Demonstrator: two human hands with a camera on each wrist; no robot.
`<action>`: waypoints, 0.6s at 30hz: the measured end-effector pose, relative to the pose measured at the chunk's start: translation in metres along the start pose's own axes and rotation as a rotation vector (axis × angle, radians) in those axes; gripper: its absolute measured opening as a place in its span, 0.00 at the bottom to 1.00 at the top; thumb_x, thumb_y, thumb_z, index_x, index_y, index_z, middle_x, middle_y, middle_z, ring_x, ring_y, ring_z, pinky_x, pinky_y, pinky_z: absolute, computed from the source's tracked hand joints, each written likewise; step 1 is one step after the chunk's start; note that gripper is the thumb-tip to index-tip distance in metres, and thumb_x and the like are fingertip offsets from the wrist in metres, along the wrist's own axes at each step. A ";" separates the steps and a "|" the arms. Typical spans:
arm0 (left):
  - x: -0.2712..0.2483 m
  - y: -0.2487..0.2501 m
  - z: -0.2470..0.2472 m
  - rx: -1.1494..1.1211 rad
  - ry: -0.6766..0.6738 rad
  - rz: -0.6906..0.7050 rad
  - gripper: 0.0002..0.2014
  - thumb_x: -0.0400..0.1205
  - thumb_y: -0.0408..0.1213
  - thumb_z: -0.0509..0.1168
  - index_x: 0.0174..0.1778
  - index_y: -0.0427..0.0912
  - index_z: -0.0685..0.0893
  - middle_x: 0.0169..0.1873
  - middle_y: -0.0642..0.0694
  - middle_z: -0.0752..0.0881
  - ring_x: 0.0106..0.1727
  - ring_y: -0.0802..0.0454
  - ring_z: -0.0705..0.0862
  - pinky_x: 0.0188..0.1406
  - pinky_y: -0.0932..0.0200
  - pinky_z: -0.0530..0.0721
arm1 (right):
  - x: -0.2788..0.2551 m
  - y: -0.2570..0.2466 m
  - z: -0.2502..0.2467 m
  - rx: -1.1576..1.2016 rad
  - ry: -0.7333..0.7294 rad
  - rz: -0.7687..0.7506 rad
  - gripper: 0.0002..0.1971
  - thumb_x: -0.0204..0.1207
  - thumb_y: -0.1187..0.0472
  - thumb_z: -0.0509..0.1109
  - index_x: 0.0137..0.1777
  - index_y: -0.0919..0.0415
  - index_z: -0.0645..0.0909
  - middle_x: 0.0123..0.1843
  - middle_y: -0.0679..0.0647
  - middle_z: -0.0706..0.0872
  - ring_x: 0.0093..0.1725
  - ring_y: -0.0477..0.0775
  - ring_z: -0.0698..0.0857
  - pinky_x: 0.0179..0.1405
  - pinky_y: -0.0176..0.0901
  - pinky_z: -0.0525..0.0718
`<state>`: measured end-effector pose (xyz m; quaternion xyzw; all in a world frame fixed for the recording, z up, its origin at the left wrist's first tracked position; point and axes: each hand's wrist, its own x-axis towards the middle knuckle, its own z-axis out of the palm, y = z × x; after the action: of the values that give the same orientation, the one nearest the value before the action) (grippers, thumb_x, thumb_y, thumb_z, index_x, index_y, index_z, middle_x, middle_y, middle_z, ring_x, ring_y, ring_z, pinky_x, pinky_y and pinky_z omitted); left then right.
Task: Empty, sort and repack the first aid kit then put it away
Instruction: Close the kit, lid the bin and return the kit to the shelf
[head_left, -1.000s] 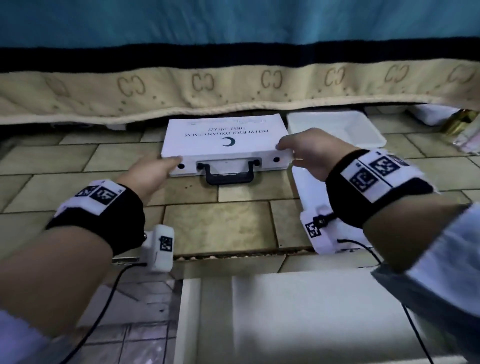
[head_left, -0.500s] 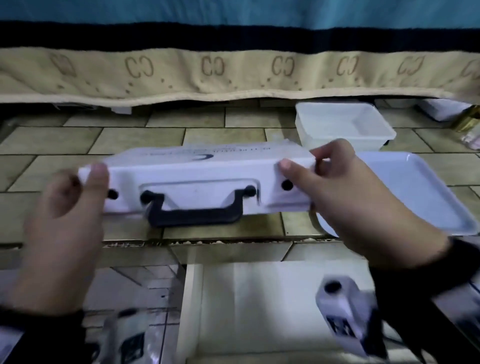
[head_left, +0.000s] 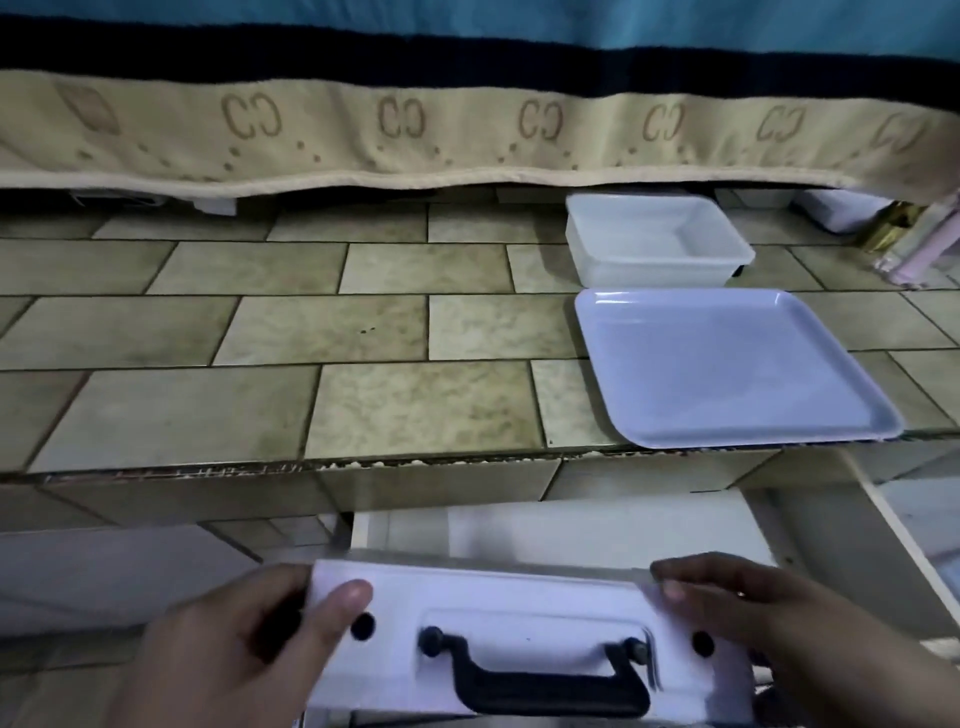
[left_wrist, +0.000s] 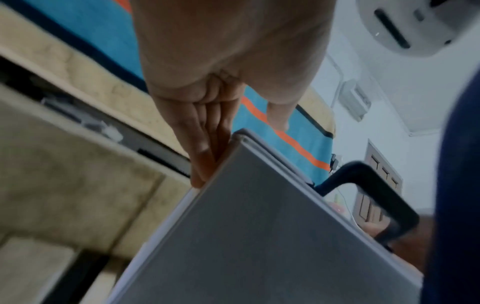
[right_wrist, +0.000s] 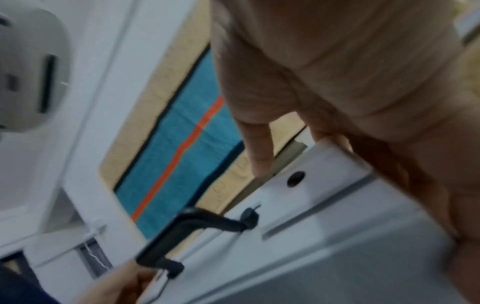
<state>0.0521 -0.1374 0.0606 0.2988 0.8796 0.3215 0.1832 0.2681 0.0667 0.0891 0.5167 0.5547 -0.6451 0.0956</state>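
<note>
The first aid kit (head_left: 524, 639), a white case with a black handle (head_left: 540, 675) on its near face, sat at the bottom centre of the head view, held clear of the tiled counter (head_left: 363, 405) and just in front of the open white drawer (head_left: 519, 525) below the counter edge. It was carried closed and flat, handle toward the person, probably so it could go into the drawer level. The left hand (head_left: 244, 654) clasped the case's left end, thumb on the near face beside a dark round stud; in the left wrist view its fingers (left_wrist: 205, 148) lay straight and pressed together along the side edge. The right hand (head_left: 769, 623) held the right end, one finger laid on the top edge; in the right wrist view the thumb (right_wrist: 259, 150) stood off above the face and the remaining fingers went down the case's end, their curl blurred, so the exact grip could not be told. Gripping both ends rather than the handle likely kept the case from swinging. At centre right the pale blue tray (head_left: 727, 364) and, above it, the white tub (head_left: 654, 244) sat on the counter with nothing showing in them, which suggests the sorting and repacking were done. A beige-bordered cloth (head_left: 467, 124) hung across the top of the frame.
</note>
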 end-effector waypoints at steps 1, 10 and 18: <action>0.004 0.002 0.004 -0.047 -0.107 -0.030 0.11 0.62 0.69 0.70 0.32 0.70 0.85 0.24 0.66 0.85 0.36 0.76 0.82 0.32 0.75 0.79 | 0.012 0.006 -0.002 0.031 0.016 0.044 0.26 0.49 0.44 0.87 0.46 0.53 0.89 0.47 0.64 0.89 0.46 0.62 0.88 0.39 0.47 0.82; 0.057 -0.011 0.081 0.046 -0.481 -0.051 0.13 0.73 0.61 0.67 0.33 0.58 0.78 0.30 0.65 0.82 0.38 0.72 0.80 0.34 0.77 0.72 | 0.119 0.033 -0.016 0.142 0.166 0.173 0.06 0.74 0.68 0.68 0.51 0.64 0.79 0.38 0.60 0.78 0.37 0.59 0.77 0.35 0.43 0.74; 0.070 -0.048 0.129 0.036 -0.716 -0.360 0.33 0.55 0.60 0.69 0.51 0.43 0.89 0.54 0.47 0.90 0.56 0.52 0.86 0.64 0.55 0.81 | 0.190 0.040 -0.011 -0.534 0.131 0.059 0.14 0.77 0.73 0.60 0.48 0.52 0.76 0.40 0.45 0.72 0.32 0.40 0.71 0.23 0.26 0.72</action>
<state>0.0458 -0.0630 -0.0748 0.2361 0.8041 0.1443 0.5262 0.2172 0.1467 -0.0806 0.5300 0.6948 -0.4379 0.2112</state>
